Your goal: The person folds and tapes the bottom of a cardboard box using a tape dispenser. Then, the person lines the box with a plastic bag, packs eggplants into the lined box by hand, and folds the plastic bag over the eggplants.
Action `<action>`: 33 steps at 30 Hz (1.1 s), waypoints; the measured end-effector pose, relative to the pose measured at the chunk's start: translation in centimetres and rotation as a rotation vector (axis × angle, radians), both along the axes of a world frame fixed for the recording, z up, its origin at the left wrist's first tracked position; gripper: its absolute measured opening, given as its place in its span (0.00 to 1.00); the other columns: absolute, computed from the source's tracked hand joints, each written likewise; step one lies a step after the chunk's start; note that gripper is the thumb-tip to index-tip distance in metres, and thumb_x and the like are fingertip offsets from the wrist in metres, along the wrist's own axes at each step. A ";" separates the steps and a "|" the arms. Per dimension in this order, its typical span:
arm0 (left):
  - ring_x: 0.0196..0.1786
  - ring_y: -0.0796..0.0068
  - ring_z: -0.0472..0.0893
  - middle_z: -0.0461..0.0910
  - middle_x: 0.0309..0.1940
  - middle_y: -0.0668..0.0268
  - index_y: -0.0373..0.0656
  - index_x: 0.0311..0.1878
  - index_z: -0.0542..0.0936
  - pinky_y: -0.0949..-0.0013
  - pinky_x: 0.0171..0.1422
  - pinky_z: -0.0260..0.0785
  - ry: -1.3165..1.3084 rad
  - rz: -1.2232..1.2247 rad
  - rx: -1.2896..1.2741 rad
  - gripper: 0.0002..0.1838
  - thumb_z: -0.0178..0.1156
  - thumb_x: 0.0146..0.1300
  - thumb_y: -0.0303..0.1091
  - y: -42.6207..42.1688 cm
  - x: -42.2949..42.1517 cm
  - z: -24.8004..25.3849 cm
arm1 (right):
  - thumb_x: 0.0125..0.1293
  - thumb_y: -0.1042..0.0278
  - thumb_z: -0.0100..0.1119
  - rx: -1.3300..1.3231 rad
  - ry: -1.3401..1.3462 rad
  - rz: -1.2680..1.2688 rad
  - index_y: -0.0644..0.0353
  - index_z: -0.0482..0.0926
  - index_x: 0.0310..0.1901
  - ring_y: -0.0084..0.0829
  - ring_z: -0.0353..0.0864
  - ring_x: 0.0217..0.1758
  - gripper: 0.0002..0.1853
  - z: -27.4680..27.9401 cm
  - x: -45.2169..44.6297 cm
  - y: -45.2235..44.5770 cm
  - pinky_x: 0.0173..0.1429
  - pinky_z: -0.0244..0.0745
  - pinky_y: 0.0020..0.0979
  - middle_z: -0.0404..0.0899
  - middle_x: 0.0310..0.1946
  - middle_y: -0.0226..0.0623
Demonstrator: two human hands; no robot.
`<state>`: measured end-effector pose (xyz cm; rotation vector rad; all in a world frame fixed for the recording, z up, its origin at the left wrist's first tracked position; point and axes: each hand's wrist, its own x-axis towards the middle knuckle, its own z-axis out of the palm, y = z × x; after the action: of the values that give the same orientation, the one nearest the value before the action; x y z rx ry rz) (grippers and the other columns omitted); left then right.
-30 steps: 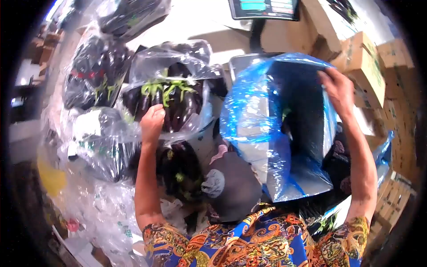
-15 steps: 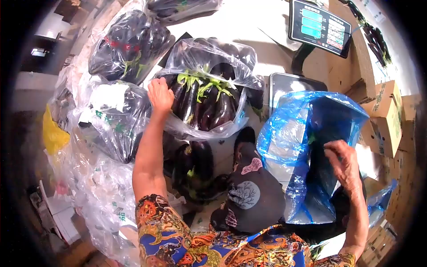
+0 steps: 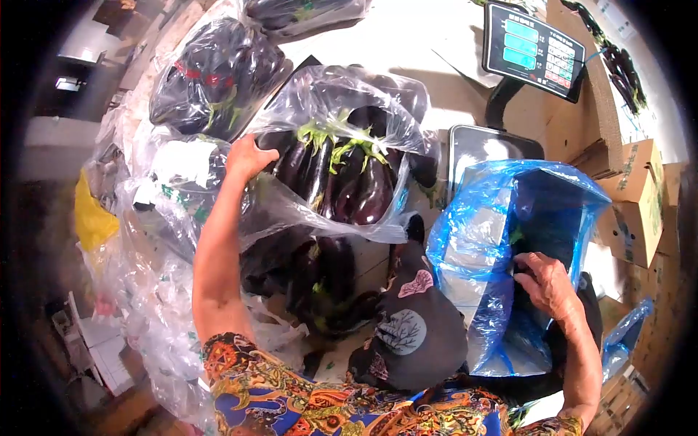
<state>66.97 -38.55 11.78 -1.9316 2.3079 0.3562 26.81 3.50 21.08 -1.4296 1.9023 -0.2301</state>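
My left hand (image 3: 249,157) is closed on the left edge of a clear plastic bag (image 3: 291,207), drawing its mouth wide. Inside the bag lie several glossy dark eggplants (image 3: 314,174) with green stems, side by side. My right hand (image 3: 547,282) is over the mouth of a box lined with a blue plastic bag (image 3: 465,251). Its fingers are bent toward dark contents in the shaded inside; what they grip, if anything, is hidden. More loose eggplants (image 3: 331,272) lie below the clear bag, nearer my body.
A scale with a lit display (image 3: 534,51) and a metal pan (image 3: 494,145) stands behind the blue liner. Filled eggplant bags (image 3: 218,73) sit at upper left, crumpled clear plastic (image 3: 160,320) below them. Cardboard boxes (image 3: 640,203) line the right. Dark cloth with a tree print (image 3: 411,334) is near my body.
My left hand has moved left and pulled the clear bag's edge outward. My right hand has moved down and left, deeper over the blue-lined box. The view has shifted slightly.
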 end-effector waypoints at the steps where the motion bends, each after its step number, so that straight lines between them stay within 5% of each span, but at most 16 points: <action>1: 0.50 0.50 0.81 0.81 0.44 0.44 0.31 0.47 0.79 0.55 0.55 0.73 0.063 -0.040 0.081 0.36 0.69 0.37 0.51 0.5 0.1 1.4 | 0.61 0.71 0.60 0.009 0.009 0.014 0.65 0.77 0.50 0.54 0.80 0.45 0.15 -0.1 0.0 -0.2 0.49 0.76 0.44 0.80 0.41 0.54; 2: 0.50 0.59 0.82 0.83 0.44 0.48 0.31 0.48 0.79 0.59 0.56 0.72 0.048 -0.011 0.152 0.37 0.69 0.37 0.52 1.6 -0.3 2.9 | 0.61 0.71 0.60 0.007 0.005 0.043 0.65 0.77 0.50 0.55 0.80 0.44 0.15 -0.3 0.0 -0.3 0.49 0.75 0.45 0.80 0.40 0.54; 4: 0.51 0.67 0.81 0.82 0.47 0.55 0.33 0.53 0.77 0.64 0.60 0.71 0.418 -0.068 0.474 0.36 0.72 0.40 0.43 2.5 0.3 3.3 | 0.61 0.71 0.61 0.011 -0.003 0.094 0.65 0.77 0.50 0.55 0.80 0.44 0.16 -0.9 0.0 -0.1 0.49 0.75 0.45 0.79 0.39 0.54; 7: 0.58 0.68 0.77 0.78 0.55 0.58 0.35 0.65 0.69 0.64 0.69 0.65 1.072 -0.073 0.712 0.42 0.72 0.41 0.22 7.0 -2.8 5.8 | 0.61 0.71 0.61 -0.043 -0.012 0.098 0.66 0.77 0.49 0.55 0.80 0.43 0.15 -0.2 0.4 -0.3 0.47 0.75 0.45 0.79 0.38 0.54; 11: 0.66 0.66 0.70 0.71 0.63 0.55 0.28 0.66 0.66 0.63 0.74 0.58 1.417 -0.238 0.746 0.43 0.71 0.44 0.25 10.5 -7.6 7.5 | 0.61 0.73 0.61 -0.145 -0.127 -0.010 0.66 0.77 0.48 0.55 0.80 0.42 0.13 0.6 0.5 -0.9 0.45 0.75 0.43 0.79 0.37 0.53; 16: 0.61 0.61 0.76 0.73 0.60 0.52 0.30 0.66 0.64 0.61 0.69 0.67 1.807 -0.302 0.952 0.35 0.66 0.57 0.34 12.3 -14.2 9.1 | 0.64 0.64 0.62 -0.293 -0.296 -0.110 0.63 0.77 0.52 0.42 0.82 0.42 0.18 3.0 1.2 -2.4 0.45 0.76 0.36 0.80 0.41 0.47; 18: 0.64 0.51 0.73 0.67 0.65 0.43 0.29 0.70 0.59 0.53 0.68 0.69 1.820 -0.251 1.226 0.41 0.63 0.61 0.44 13.6 -16.4 9.4 | 0.64 0.61 0.64 -0.300 -0.425 -0.223 0.60 0.73 0.60 0.33 0.80 0.50 0.25 4.4 1.8 -3.4 0.53 0.76 0.35 0.77 0.52 0.41; 20: 0.62 0.45 0.75 0.67 0.65 0.39 0.28 0.70 0.59 0.49 0.65 0.72 1.866 -0.224 1.542 0.42 0.62 0.62 0.46 16.0 -19.1 10.6 | 0.61 0.56 0.67 -0.382 -0.592 -0.258 0.56 0.66 0.68 0.36 0.71 0.63 0.35 4.9 2.1 -4.5 0.64 0.68 0.40 0.71 0.62 0.42; 22: 0.62 0.45 0.75 0.67 0.65 0.40 0.28 0.70 0.60 0.49 0.64 0.73 1.877 -0.216 1.488 0.41 0.62 0.62 0.45 18.3 -21.8 10.0 | 0.58 0.54 0.70 -0.424 -0.723 -0.343 0.57 0.58 0.72 0.38 0.62 0.72 0.44 5.7 2.8 -5.5 0.70 0.61 0.43 0.68 0.64 0.47; 23: 0.63 0.47 0.75 0.68 0.65 0.42 0.29 0.69 0.62 0.51 0.65 0.72 1.868 -0.318 1.418 0.40 0.64 0.61 0.45 19.0 -23.1 9.4 | 0.56 0.52 0.71 -0.516 -0.752 -0.403 0.59 0.61 0.70 0.39 0.66 0.69 0.43 6.0 3.3 -5.9 0.69 0.64 0.41 0.70 0.62 0.49; 24: 0.59 0.62 0.77 0.74 0.60 0.55 0.34 0.68 0.65 0.60 0.66 0.69 1.854 -0.252 1.434 0.36 0.68 0.58 0.36 20.1 -23.9 9.4 | 0.55 0.50 0.73 -0.607 -0.782 -0.465 0.61 0.64 0.68 0.39 0.70 0.65 0.43 6.1 3.7 -6.1 0.67 0.67 0.39 0.71 0.60 0.51; 26: 0.58 0.67 0.77 0.71 0.61 0.59 0.37 0.70 0.61 0.62 0.66 0.68 1.707 -0.301 1.144 0.40 0.69 0.58 0.35 22.8 -25.4 10.9 | 0.56 0.49 0.72 -0.573 -0.809 -0.549 0.63 0.68 0.64 0.35 0.73 0.61 0.40 5.4 2.9 -5.9 0.64 0.70 0.35 0.75 0.57 0.47; 27: 0.57 0.68 0.76 0.68 0.62 0.59 0.39 0.73 0.55 0.62 0.64 0.69 1.553 -0.559 0.916 0.44 0.69 0.58 0.36 23.3 -25.7 10.4 | 0.58 0.50 0.71 -0.577 -0.897 -0.631 0.64 0.72 0.59 0.29 0.76 0.56 0.33 5.0 2.7 -5.8 0.61 0.70 0.32 0.79 0.52 0.41; 30: 0.55 0.68 0.78 0.76 0.54 0.56 0.38 0.69 0.66 0.66 0.59 0.72 1.149 -0.854 0.622 0.38 0.70 0.55 0.32 24.1 -24.7 11.7 | 0.60 0.58 0.69 -0.455 -1.109 -0.746 0.62 0.76 0.54 0.21 0.77 0.48 0.25 4.2 1.1 -2.8 0.54 0.72 0.28 0.80 0.46 0.34; 32: 0.54 0.70 0.79 0.80 0.49 0.59 0.37 0.63 0.73 0.68 0.60 0.71 0.912 -1.010 0.690 0.27 0.62 0.59 0.25 22.9 -23.2 12.6 | 0.58 0.58 0.69 -0.326 -1.066 -0.802 0.62 0.72 0.59 0.25 0.78 0.46 0.29 3.8 -0.2 0.1 0.49 0.74 0.27 0.79 0.46 0.35; 33: 0.52 0.70 0.80 0.81 0.48 0.58 0.36 0.63 0.74 0.69 0.59 0.71 0.961 -0.824 0.829 0.26 0.61 0.60 0.26 22.9 -22.4 12.2 | 0.58 0.59 0.70 -0.274 -1.055 -0.808 0.63 0.70 0.60 0.26 0.78 0.47 0.31 3.3 -0.8 1.2 0.50 0.74 0.28 0.79 0.46 0.36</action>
<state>44.53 -15.66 24.01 -0.3354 2.4337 1.9833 26.03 4.73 24.34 -0.3783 1.4102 -1.3582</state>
